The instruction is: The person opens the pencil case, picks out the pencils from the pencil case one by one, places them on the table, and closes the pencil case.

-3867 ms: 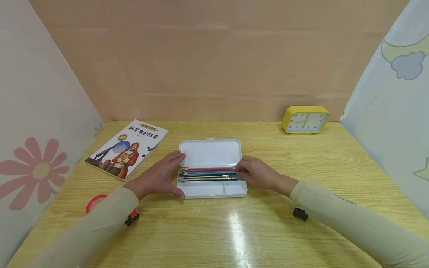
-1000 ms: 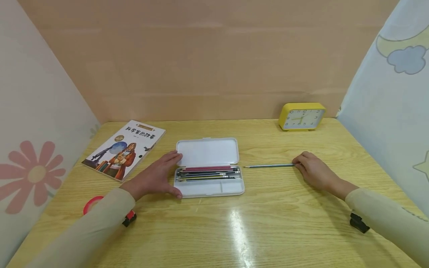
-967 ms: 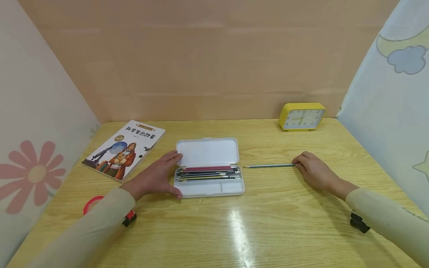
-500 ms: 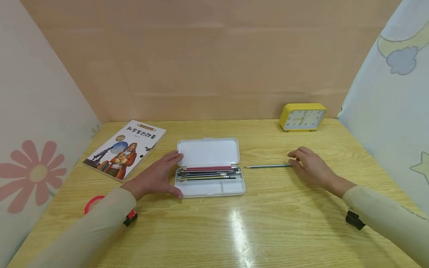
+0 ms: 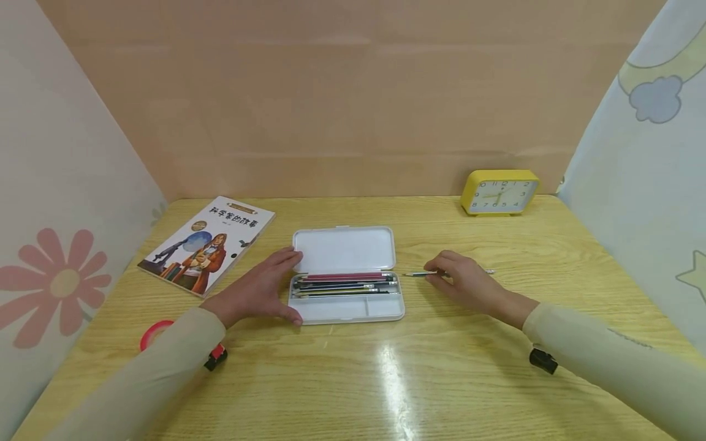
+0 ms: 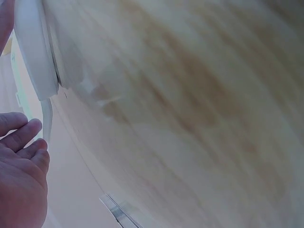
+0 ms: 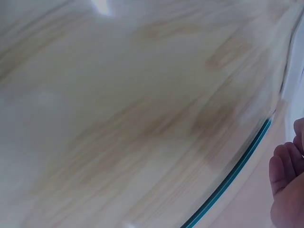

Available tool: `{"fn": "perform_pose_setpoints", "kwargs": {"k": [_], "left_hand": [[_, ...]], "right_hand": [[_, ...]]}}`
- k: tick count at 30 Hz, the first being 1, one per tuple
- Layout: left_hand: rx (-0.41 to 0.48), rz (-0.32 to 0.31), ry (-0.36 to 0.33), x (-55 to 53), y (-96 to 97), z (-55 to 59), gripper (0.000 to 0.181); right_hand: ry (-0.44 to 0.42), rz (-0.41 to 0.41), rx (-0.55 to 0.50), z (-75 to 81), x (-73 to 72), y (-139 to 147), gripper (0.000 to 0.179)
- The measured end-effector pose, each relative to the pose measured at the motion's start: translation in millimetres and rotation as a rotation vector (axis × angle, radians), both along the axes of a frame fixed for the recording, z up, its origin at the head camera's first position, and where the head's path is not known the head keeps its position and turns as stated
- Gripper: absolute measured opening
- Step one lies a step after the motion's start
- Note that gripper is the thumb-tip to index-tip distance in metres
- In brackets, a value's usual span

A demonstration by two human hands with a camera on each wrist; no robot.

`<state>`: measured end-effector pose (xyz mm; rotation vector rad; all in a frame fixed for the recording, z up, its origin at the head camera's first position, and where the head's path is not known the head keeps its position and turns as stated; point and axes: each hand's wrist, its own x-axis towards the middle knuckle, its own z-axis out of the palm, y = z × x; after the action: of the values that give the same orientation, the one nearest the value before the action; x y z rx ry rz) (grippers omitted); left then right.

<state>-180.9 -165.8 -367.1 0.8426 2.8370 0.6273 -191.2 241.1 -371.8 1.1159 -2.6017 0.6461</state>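
An open white pencil case [image 5: 331, 310] lies mid-table with its lid [image 5: 344, 248] tipped back. Several pencils [image 5: 344, 277] fill its rear compartment. My left hand [image 5: 259, 288] spans the case's left side, thumb at the front corner and fingers at the lid; the left wrist view shows those fingers [image 6: 31, 137] beside the white edge. A teal pencil [image 7: 228, 175] lies on the table right of the case, its tip toward it. Over this pencil is my right hand [image 5: 466, 282], fingers loosely bent; in the right wrist view they stand apart from it.
A book [image 5: 209, 245] lies at the back left, and a yellow clock [image 5: 499, 193] stands at the back right. Partly hidden by the left sleeve is a red ring-shaped object [image 5: 150, 334]. Walls bound the table [image 5: 441, 380] at the back and sides.
Earlier, my right hand took the teal pencil out of the case and laid it to the right. It has let go and moved left over the pencil. The left hand stays.
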Motion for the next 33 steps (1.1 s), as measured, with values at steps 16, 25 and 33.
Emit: {"fn": "perform_pose_setpoints", "kwargs": {"k": [16,25,33], "left_hand": [[-0.002,0.001,-0.002,0.2,0.2,0.0,0.122],[0.009,0.000,-0.004,0.6,-0.3,-0.7,0.122],[0.007,-0.002,-0.002,0.0,-0.3,-1.1,0.122]], "right_hand": [[-0.066,0.171,-0.051,-4.2,1.8,-55,0.011],[-0.104,0.134,0.025,-1.9,1.1,-67,0.012],[-0.119,0.120,0.064,0.8,2.5,-76,0.011]]}}
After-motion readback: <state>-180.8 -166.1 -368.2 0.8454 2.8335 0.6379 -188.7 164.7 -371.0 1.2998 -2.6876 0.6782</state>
